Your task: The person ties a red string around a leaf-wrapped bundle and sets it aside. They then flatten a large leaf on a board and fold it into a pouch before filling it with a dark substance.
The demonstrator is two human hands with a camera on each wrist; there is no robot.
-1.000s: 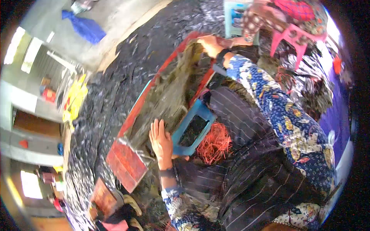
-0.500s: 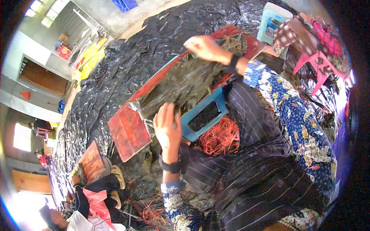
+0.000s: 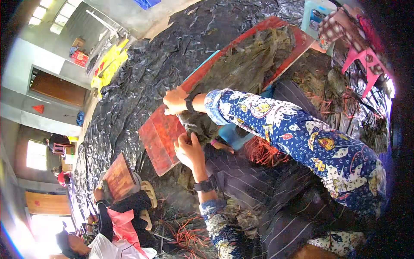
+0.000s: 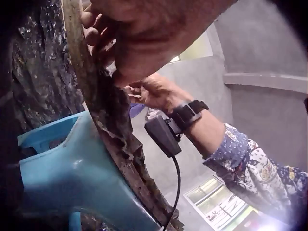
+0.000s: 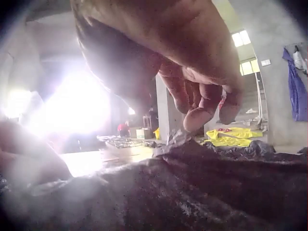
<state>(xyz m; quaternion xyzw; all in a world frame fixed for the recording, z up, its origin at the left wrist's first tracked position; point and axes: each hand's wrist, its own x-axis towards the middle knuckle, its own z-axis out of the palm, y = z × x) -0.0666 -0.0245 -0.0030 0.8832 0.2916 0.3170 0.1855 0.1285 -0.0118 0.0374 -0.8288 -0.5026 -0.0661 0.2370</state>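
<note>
In the head view, a red board (image 3: pixel 161 138) bears a long layer of dark, leaf-like sheets (image 3: pixel 241 64). The right hand (image 3: pixel 175 101) reaches across to the layer's lower-left end and pinches its edge; the right wrist view shows bent fingertips (image 5: pixel 197 118) at a raised tip of dark sheet (image 5: pixel 178 144). The left hand (image 3: pixel 190 153) is at the near corner of that same end, its fingers bent; in the left wrist view this hand (image 4: pixel 149 38) grips the dark edge (image 4: pixel 113 110), with the other hand behind it.
A blue stool (image 3: pixel 235 137) stands under the board, beside orange-red strands (image 3: pixel 263 151). Black plastic sheeting (image 3: pixel 142 82) covers the floor. At lower left sits another person (image 3: pixel 103 246) with a board (image 3: pixel 120 177). A pink stool (image 3: pixel 366 64) stands at upper right.
The right hand has crossed from the layer's far end to its lower-left end and taken hold of the edge. The left hand has gone from spread fingers to bent ones at the corner.
</note>
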